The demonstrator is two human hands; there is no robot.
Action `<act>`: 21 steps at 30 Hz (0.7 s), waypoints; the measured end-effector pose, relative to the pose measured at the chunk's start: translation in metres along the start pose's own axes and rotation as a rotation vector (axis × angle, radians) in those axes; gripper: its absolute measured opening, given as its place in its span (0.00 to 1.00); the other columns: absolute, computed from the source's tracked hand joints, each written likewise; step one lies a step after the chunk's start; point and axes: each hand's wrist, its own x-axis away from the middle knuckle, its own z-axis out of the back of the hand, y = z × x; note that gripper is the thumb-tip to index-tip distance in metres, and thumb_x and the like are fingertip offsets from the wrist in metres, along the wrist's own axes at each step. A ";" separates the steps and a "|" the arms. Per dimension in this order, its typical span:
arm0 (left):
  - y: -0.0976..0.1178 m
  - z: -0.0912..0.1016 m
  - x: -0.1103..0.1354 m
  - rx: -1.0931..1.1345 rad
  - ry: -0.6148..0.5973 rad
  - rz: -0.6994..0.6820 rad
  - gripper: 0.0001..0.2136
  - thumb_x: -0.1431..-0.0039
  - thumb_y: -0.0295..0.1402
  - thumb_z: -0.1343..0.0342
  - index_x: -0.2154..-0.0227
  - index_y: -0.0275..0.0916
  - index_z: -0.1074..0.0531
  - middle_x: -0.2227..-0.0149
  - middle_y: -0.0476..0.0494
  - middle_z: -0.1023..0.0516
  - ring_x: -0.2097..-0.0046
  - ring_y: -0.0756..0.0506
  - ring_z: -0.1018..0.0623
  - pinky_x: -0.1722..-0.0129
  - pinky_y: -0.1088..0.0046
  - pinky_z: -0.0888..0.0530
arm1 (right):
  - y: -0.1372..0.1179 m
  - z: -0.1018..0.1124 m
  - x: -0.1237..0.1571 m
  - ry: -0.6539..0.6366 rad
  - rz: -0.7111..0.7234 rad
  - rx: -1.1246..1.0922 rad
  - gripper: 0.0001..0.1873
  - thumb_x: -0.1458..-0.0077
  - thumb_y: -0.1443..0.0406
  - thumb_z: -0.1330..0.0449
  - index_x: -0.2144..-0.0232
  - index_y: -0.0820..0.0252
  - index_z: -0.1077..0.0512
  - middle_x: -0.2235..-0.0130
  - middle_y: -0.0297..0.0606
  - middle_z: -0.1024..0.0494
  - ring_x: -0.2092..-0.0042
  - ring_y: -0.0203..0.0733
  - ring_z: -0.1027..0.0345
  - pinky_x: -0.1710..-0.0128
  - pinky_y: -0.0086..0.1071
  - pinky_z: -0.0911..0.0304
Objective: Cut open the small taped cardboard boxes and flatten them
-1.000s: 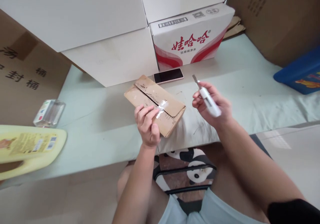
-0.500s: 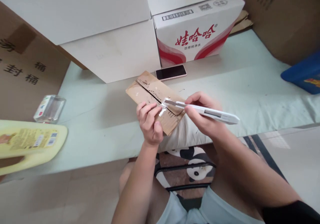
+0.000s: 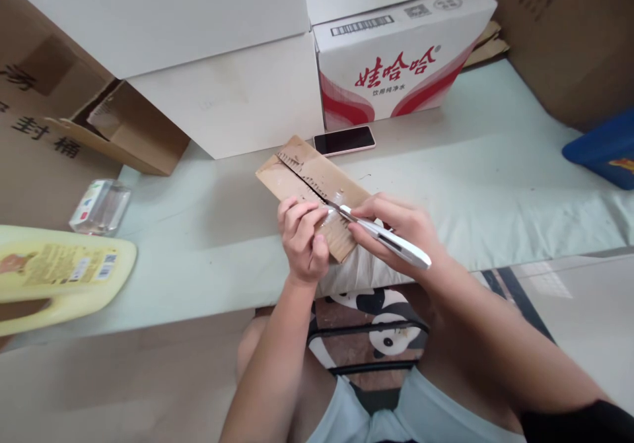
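A small flat brown cardboard parcel (image 3: 302, 175) lies on the pale green table (image 3: 470, 166), sealed along its middle seam with clear tape. My left hand (image 3: 302, 238) grips the parcel's near end, fingers curled over its top. My right hand (image 3: 396, 228) is closed round a white utility knife (image 3: 391, 239). The knife's blade tip rests on the taped seam, just right of my left fingers.
A phone (image 3: 344, 140) lies behind the parcel. White boxes (image 3: 228, 100) and a red-printed carton (image 3: 396, 60) stand at the back. A yellow bottle (image 3: 59, 274) and a clear packet (image 3: 99, 205) lie at the left, a blue box (image 3: 601, 149) at the right, brown cartons (image 3: 30, 133) on both sides.
My right hand swung the knife down from the air to the parcel and brought its blade onto the taped seam. My left hand kept its hold on the parcel.
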 end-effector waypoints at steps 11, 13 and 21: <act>0.000 0.001 0.000 -0.010 0.012 0.011 0.16 0.35 0.36 0.59 0.60 0.41 0.25 0.60 0.40 0.24 0.52 0.39 0.27 0.41 0.52 0.33 | 0.003 0.009 0.003 -0.065 0.058 -0.010 0.07 0.41 0.63 0.40 0.69 0.56 0.24 0.67 0.38 0.19 0.66 0.40 0.25 0.66 0.34 0.33; 0.000 0.001 -0.001 -0.005 0.019 0.009 0.16 0.35 0.36 0.59 0.59 0.41 0.25 0.59 0.41 0.24 0.52 0.40 0.26 0.41 0.53 0.33 | 0.005 0.014 0.008 0.001 0.075 -0.141 0.04 0.41 0.64 0.39 0.68 0.56 0.25 0.70 0.36 0.21 0.69 0.38 0.27 0.68 0.33 0.33; -0.012 0.007 -0.002 0.034 -0.010 -0.045 0.15 0.36 0.34 0.56 0.57 0.41 0.24 0.57 0.40 0.23 0.50 0.41 0.26 0.40 0.55 0.33 | 0.057 0.008 0.012 0.423 -0.193 -0.021 0.04 0.40 0.63 0.43 0.66 0.54 0.28 0.57 0.42 0.19 0.61 0.45 0.22 0.62 0.41 0.28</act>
